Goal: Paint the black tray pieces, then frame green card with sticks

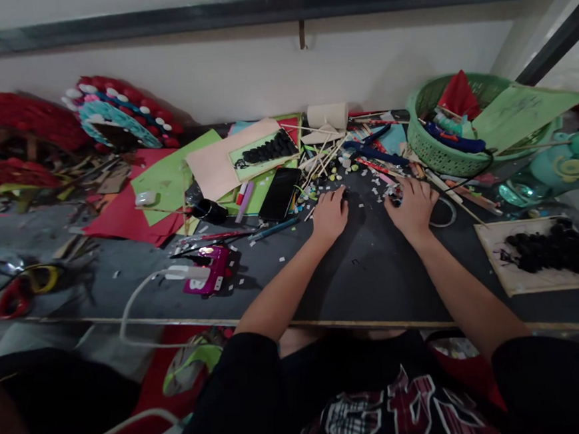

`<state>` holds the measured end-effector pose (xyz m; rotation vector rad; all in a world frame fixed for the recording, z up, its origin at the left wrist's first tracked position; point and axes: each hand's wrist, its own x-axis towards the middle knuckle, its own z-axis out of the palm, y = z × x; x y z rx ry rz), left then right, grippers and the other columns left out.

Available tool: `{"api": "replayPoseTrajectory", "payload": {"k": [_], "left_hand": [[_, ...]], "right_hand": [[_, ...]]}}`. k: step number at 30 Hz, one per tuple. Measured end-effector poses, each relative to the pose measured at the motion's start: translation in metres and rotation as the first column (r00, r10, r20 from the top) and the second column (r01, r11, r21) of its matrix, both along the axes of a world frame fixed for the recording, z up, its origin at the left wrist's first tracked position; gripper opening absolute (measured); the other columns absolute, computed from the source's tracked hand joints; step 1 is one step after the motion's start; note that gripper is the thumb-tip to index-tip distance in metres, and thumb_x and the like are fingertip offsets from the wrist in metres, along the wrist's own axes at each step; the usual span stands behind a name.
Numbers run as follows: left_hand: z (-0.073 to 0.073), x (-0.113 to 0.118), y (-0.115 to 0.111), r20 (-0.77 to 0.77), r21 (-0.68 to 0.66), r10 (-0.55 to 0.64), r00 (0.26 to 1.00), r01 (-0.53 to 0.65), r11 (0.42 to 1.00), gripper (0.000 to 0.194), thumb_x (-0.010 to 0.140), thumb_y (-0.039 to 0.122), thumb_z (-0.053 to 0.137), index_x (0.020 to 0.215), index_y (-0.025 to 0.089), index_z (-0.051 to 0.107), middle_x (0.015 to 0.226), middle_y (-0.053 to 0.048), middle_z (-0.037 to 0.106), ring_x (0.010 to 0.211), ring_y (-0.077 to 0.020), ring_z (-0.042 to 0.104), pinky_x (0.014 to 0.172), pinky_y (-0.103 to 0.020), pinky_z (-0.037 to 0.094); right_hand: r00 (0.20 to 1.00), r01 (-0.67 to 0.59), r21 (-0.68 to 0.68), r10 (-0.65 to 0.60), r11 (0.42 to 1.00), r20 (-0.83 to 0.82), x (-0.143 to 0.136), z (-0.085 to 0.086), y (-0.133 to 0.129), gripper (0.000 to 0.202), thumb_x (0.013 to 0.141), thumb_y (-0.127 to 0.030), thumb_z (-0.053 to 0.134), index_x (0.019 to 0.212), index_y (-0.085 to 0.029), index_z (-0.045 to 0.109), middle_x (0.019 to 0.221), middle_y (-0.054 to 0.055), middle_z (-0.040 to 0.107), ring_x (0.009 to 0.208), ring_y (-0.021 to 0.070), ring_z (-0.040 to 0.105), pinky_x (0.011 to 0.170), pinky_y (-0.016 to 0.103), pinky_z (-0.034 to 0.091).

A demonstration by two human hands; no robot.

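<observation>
My left hand (330,212) rests on the dark tabletop with its fingers curled. A small dark bit shows at its fingertips, too small to name. Across from it, my right hand (412,207) is bent with thumb and fingers drawn in around something dark that I cannot make out. Between and beyond the hands lie small paper scraps (361,204). Blue-handled pliers (377,151) lie just behind the right hand, and a roll of tape (442,211) sits beside it. Left of the left hand is a black phone (280,194).
A green basket (445,154) stands at the back right, near a teal bottle (550,163). A board with black pieces (497,254) lies at right. Coloured paper (166,180), a pink power adapter (206,270) with a white cable, and scissors (18,296) are at left.
</observation>
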<state>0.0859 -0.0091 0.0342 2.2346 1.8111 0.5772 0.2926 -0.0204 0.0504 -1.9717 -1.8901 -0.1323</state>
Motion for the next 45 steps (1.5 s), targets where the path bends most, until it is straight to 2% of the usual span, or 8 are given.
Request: {"api": "replayPoseTrajectory", "payload": {"k": [7,16,25,29,32,37,41,45], "left_hand": [[-0.013,-0.003,0.009,0.106,0.056,-0.059,0.993,0.053,0.997,0.04,0.093,0.018,0.056,0.133,0.018,0.055,0.121,-0.011,0.063,0.114,-0.0264,0.058,0.102,-0.04,0.048],[-0.017,0.001,0.015,0.116,0.202,-0.035,0.993,0.011,0.979,0.035,0.088,0.017,0.063,0.122,0.015,0.059,0.127,-0.016,0.056,0.123,-0.0315,0.05,0.108,-0.045,0.042],[-0.016,-0.004,0.008,0.119,0.155,-0.071,0.99,0.052,0.986,0.016,0.09,0.016,0.063,0.106,0.016,0.062,0.105,-0.01,0.069,0.105,-0.0264,0.06,0.096,-0.04,0.047],[-0.018,-0.006,0.016,0.311,0.049,-0.079,0.947,0.067,0.997,0.017,0.086,0.016,0.071,0.102,0.02,0.065,0.097,-0.005,0.073,0.094,-0.0214,0.065,0.087,-0.035,0.05],[-0.021,-0.008,0.023,0.454,-0.063,-0.019,0.891,0.054,0.997,0.02,0.08,0.017,0.078,0.097,0.02,0.066,0.087,-0.001,0.074,0.079,-0.0171,0.066,0.078,-0.031,0.051],[-0.025,-0.008,0.028,0.426,0.061,-0.144,0.893,0.13,0.99,0.019,0.076,0.013,0.078,0.09,0.019,0.067,0.089,-0.002,0.073,0.085,-0.0191,0.066,0.081,-0.032,0.05],[-0.023,-0.008,0.028,0.484,0.027,-0.15,0.862,0.157,0.987,0.017,0.075,0.012,0.077,0.086,0.018,0.066,0.082,0.0,0.07,0.074,-0.0159,0.062,0.073,-0.029,0.048],[-0.02,-0.007,0.029,0.542,-0.001,-0.147,0.827,0.176,0.984,0.015,0.075,0.009,0.073,0.084,0.018,0.065,0.077,0.003,0.066,0.069,-0.0127,0.058,0.071,-0.026,0.046]], "right_hand": [[0.999,0.001,0.178,0.006,0.984,-0.043,-0.004,-0.015,0.006,0.049,0.091,-0.038,0.046,0.134,-0.016,0.054,0.134,0.017,0.06,0.125,0.035,0.047,0.104,0.053,0.027],[0.994,-0.046,0.204,0.065,0.978,-0.088,0.004,-0.022,0.01,0.041,0.088,-0.033,0.049,0.125,-0.017,0.058,0.129,0.015,0.061,0.123,0.0346,0.049,0.104,0.055,0.034],[0.953,-0.237,0.269,0.277,0.933,-0.12,0.014,-0.025,0.019,0.033,0.085,-0.027,0.054,0.115,-0.015,0.061,0.122,0.017,0.063,0.119,0.0338,0.054,0.105,0.055,0.042],[0.948,-0.252,0.3,0.297,0.92,-0.116,0.01,-0.022,0.017,0.032,0.087,-0.029,0.052,0.114,-0.016,0.063,0.12,0.017,0.065,0.117,0.0334,0.056,0.105,0.056,0.043],[0.928,-0.325,0.27,0.361,0.906,-0.094,-0.008,-0.019,0.009,0.031,0.09,-0.029,0.05,0.114,-0.017,0.065,0.121,0.015,0.066,0.119,0.0324,0.056,0.107,0.055,0.043],[0.85,-0.503,0.131,0.517,0.854,-0.103,-0.045,-0.022,0.006,0.043,0.092,-0.02,0.043,0.131,-0.017,0.061,0.128,0.013,0.065,0.12,0.0304,0.057,0.106,0.052,0.045],[0.867,-0.425,0.089,0.433,0.901,-0.247,-0.047,-0.031,0.016,0.039,0.09,-0.024,0.047,0.124,-0.019,0.066,0.115,0.011,0.072,0.111,0.0291,0.062,0.099,0.05,0.05],[0.827,-0.511,0.032,0.501,0.859,-0.256,-0.039,-0.036,0.022,0.038,0.089,-0.028,0.053,0.123,-0.019,0.065,0.12,0.011,0.069,0.113,0.0283,0.061,0.101,0.048,0.05]]}}
